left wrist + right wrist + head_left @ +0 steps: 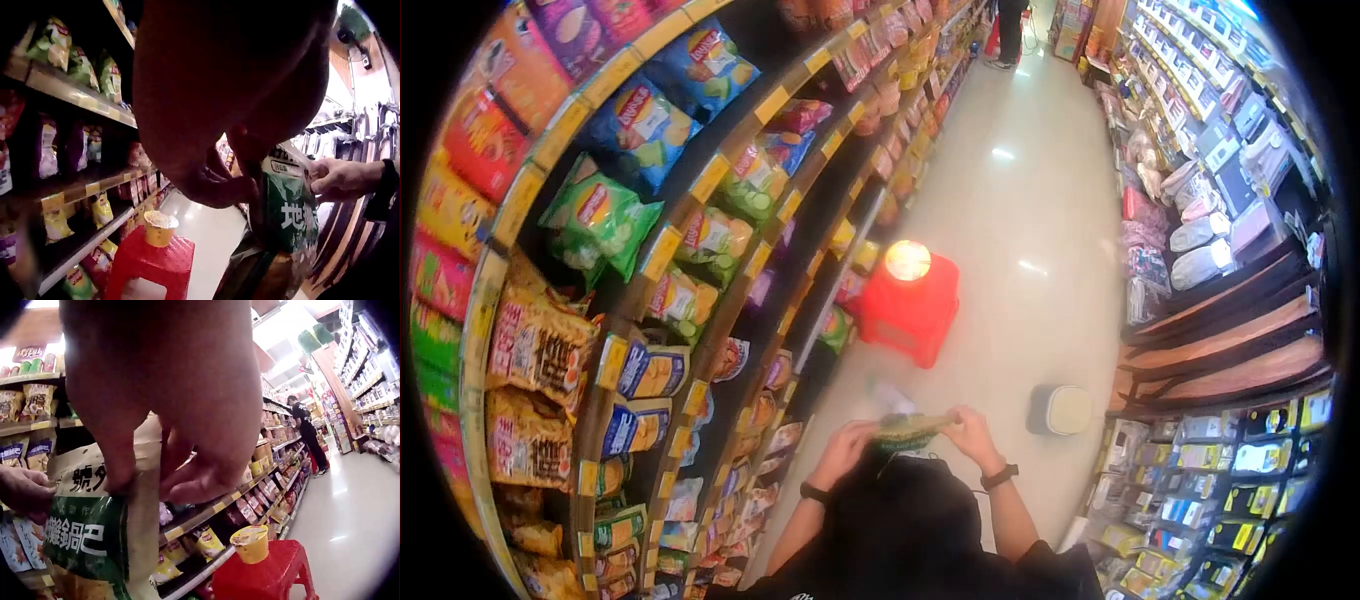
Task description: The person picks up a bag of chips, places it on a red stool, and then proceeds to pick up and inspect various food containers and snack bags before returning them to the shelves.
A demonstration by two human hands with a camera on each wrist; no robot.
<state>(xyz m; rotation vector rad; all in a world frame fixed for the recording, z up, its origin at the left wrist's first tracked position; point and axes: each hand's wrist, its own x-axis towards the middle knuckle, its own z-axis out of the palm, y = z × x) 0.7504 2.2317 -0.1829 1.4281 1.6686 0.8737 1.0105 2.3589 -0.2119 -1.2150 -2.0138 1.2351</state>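
Note:
A green and cream snack bag with white lettering is held in front of the body by both hands. The left hand pinches one side of its top, and the right hand pinches the other side. In the left wrist view the bag hangs upright, its lettered face showing. The right wrist view shows the right thumb against the front of the bag, with fingers behind its edge. Whether the top is sealed, I cannot tell.
A red stool with a yellow cup on it stands beside the left shelves of snack bags. A pale-topped bin is on the floor at the right, near racks of packaged goods. Another person stands farther along the aisle.

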